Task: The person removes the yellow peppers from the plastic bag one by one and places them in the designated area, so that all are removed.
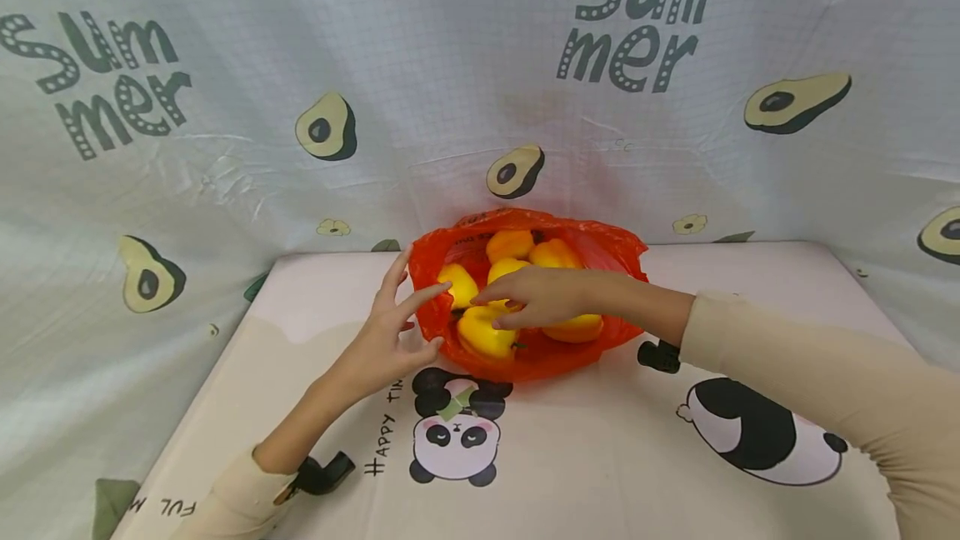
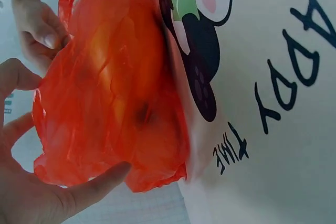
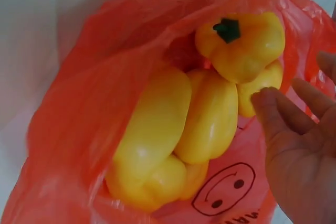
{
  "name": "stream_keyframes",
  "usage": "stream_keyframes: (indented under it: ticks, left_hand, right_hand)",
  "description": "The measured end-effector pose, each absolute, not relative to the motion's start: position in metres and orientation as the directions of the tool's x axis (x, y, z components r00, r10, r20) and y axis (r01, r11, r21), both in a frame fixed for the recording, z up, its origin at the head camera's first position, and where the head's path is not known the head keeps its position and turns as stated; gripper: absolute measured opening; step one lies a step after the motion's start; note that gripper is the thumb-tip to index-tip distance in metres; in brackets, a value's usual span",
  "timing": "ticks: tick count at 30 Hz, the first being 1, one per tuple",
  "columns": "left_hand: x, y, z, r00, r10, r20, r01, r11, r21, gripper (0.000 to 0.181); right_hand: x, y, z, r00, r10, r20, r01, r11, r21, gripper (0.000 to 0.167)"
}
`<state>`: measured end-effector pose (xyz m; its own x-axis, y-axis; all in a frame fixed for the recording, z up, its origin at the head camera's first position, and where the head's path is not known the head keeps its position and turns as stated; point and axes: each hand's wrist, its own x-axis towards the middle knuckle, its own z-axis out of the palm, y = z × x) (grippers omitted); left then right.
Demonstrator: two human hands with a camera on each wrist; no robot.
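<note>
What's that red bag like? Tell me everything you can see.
The red bag looks like thin, crinkled, translucent plastic, printed with a smiley face and dark lettering. It sits on the pale table, mouth wide open, rim uneven, with yellow peppers inside. The left hand is spread at its left edge; the right hand hangs over the opening. Whether either touches the plastic is unclear.

Peppers (image 1: pixel 483 336) in bag (image 1: pixel 540 365), bag on table (image 1: pixel 585 448), curtain (image 1: pixel 427 48) behind table

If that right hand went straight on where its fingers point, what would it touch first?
Probably the leftmost yellow pepper in the red bag; in the head view the right hand points there, though depth is unclear.
</note>
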<state>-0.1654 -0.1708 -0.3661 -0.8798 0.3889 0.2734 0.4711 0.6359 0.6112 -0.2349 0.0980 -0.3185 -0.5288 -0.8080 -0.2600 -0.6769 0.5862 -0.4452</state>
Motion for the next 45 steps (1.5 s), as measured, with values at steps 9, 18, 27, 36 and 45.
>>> stream_keyframes:
  ticks: [9, 18, 27, 36, 45]
  left_hand:
    - [-0.163, -0.172, -0.367, -0.883, 0.348, 0.316, 0.469, 0.698, 0.541, 0.012]
    - [-0.165, -0.173, -0.369, -0.879, 0.324, 0.35, 0.47, 0.714, 0.519, 0.059]
    - [-0.164, -0.166, -0.37, -0.888, 0.369, 0.273, 0.458, 0.671, 0.583, 0.067]
    - [-0.164, -0.16, -0.371, -0.913, 0.337, 0.229, 0.402, 0.658, 0.636, 0.079]
    - [-0.166, -0.163, -0.369, -0.79, 0.449, 0.417, 0.61, 0.634, 0.475, 0.093]
  right_hand:
    - [-0.235, 0.082, -0.334, -0.57, -0.756, -0.322, -0.634, 0.654, -0.413, 0.057]
    - [-0.242, 0.071, -0.328, -0.527, -0.724, -0.444, -0.662, 0.678, -0.32, 0.069]
    - [-0.258, 0.058, -0.315, -0.404, -0.714, -0.572, -0.724, 0.632, -0.277, 0.07]
    - [-0.266, 0.049, -0.316, -0.307, -0.715, -0.628, -0.769, 0.575, -0.278, 0.07]
    - [-0.272, 0.044, -0.318, -0.254, -0.733, -0.631, -0.798, 0.527, -0.291, 0.067]
